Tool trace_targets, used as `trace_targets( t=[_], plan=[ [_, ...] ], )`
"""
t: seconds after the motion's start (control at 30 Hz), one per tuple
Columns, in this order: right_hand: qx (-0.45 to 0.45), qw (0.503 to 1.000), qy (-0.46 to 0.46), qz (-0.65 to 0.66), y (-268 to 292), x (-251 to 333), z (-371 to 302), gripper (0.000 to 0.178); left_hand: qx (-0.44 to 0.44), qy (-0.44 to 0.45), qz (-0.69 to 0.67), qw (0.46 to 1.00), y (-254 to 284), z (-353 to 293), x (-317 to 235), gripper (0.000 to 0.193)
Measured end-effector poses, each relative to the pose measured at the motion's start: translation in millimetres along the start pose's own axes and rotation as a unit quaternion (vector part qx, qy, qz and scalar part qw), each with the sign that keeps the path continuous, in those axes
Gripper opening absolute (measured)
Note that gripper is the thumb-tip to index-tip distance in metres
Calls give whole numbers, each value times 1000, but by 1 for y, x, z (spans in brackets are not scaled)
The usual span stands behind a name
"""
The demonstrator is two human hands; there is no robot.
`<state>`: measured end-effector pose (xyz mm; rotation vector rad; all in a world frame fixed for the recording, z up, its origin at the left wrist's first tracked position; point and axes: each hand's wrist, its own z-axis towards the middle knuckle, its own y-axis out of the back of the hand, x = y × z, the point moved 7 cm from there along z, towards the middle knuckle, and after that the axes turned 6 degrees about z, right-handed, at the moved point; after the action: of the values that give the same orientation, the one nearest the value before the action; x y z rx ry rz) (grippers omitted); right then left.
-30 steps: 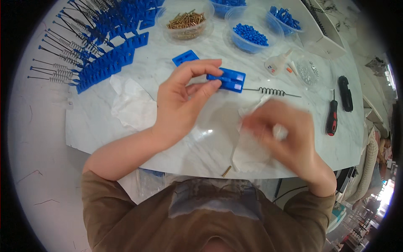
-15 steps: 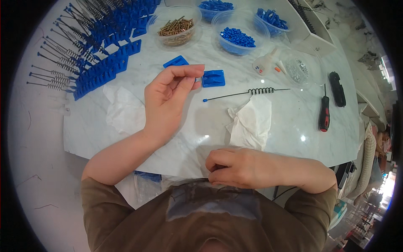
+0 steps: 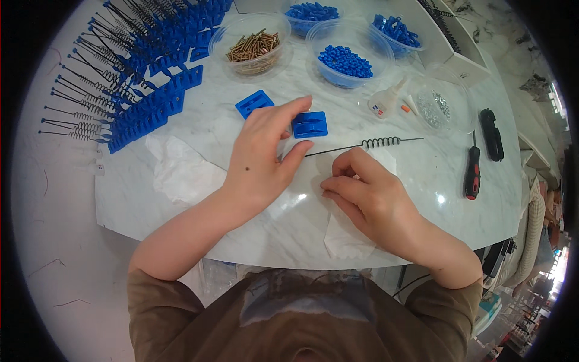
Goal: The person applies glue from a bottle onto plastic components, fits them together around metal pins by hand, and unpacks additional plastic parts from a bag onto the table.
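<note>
My left hand (image 3: 260,151) hovers over the middle of the table, thumb and fingers spread apart, just left of a blue plastic base (image 3: 310,125). Partly behind its knuckles lies a second blue base (image 3: 254,104). A thin black rod with a spring coil (image 3: 381,142) lies across the table; my left thumb hides its left end. Below the coil my right hand (image 3: 374,190) is closed in a pinch, and whatever its fingertips hold cannot be made out. A crumpled white tissue (image 3: 347,238) lies under that hand.
Clear tubs hold brass-coloured pins (image 3: 253,51), blue beads (image 3: 345,63) and blue parts (image 3: 395,31). A glue bottle (image 3: 386,99), a dish of small metal pieces (image 3: 434,108), a screwdriver (image 3: 473,175) and a black tool (image 3: 491,136) are at right. Rows of blue spring assemblies (image 3: 151,108) stand left.
My left hand has opened from a pinch and lowered toward the rod's end. My right hand has come up from the table's near edge to below the coil.
</note>
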<state>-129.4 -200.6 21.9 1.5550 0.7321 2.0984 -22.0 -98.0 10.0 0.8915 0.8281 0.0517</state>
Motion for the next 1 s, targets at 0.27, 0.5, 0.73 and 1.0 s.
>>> trace_targets(
  t=[0.27,0.5,0.73,1.0],
  plan=[
    [-47,996,-5,72,11,6,-1,19,-58,-27,1,998,8,1,-8,45],
    [-168,910,-104,365,21,-13,-2,43,-115,-164,43,979,34,-18,-42,44],
    [-96,824,-117,546,-1,-13,-5,32,-98,-224,65,968,36,-26,-61,46],
    [-74,757,-175,625,-5,-17,-5,27,-108,-180,-23,978,35,-26,-48,51]
  ],
)
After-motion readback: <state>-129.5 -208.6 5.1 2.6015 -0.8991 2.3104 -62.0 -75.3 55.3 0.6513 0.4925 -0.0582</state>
